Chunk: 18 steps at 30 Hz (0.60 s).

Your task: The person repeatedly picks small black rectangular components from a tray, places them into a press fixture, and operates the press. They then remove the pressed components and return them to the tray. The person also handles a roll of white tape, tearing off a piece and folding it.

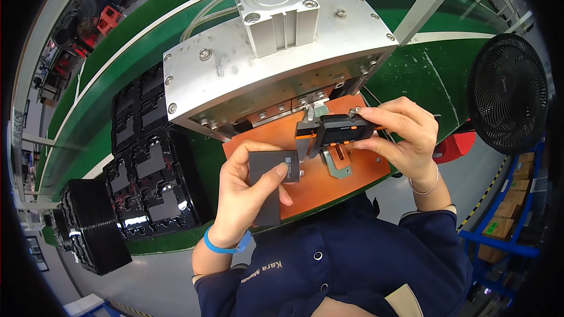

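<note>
My left hand [242, 186] is closed on a flat dark grey L-shaped piece [263, 161], with the thumb on its face and the fingers behind it. A small light square mark and tiny metal studs show by the piece's right edge. My right hand [410, 134] pinches a black digital caliper [345, 130] with orange buttons, thumb below and fingers above. The caliper's jaws [304, 147] are at the right edge of the grey piece; whether they touch it I cannot tell. Both are held above an orange base plate [367, 167], where a grey-green metal fixture [339, 170] sits.
Behind my hands stands a silver metal press [226, 76] with a square cylinder [281, 23] on top. Black trays [150, 167] holding grey pieces lie left, beside a tray stack [97, 229]. A black fan [508, 94] stands right; a blue rack [496, 249] carries cardboard boxes.
</note>
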### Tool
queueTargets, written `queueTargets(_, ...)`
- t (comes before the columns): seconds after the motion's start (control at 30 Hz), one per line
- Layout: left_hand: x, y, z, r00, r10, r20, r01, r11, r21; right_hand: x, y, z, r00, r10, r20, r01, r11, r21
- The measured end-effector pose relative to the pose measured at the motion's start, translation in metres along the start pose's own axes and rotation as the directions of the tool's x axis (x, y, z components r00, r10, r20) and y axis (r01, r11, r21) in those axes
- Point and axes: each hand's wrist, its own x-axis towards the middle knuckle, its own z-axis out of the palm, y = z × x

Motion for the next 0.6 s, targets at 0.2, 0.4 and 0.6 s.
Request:
queueTargets(0.2, -0.0002, -0.0003, -0.0007, 1.0, -0.011, -0.008, 0.011, 1.0, 0.008, -0.0017, 0.0004, 0.0026, 1.0, -0.006, 0.001, 0.006, 1.0, -0.02)
queueTargets(0.4, 0.0, -0.0002, -0.0001, 1.0, -0.008, -0.011, 0.008, 1.0, 0.0, -0.0036, 0.0011, 0.0057, 1.0, -0.005, -0.01, 0.004, 1.0, -0.018)
queueTargets(0.6, -0.0014, -0.0009, -0.0005, 1.0, 0.001, -0.023, 0.0, 1.0, 0.004, -0.0055, 0.0011, 0.0081, 1.0, -0.007, -0.021, 0.007, 1.0, -0.005)
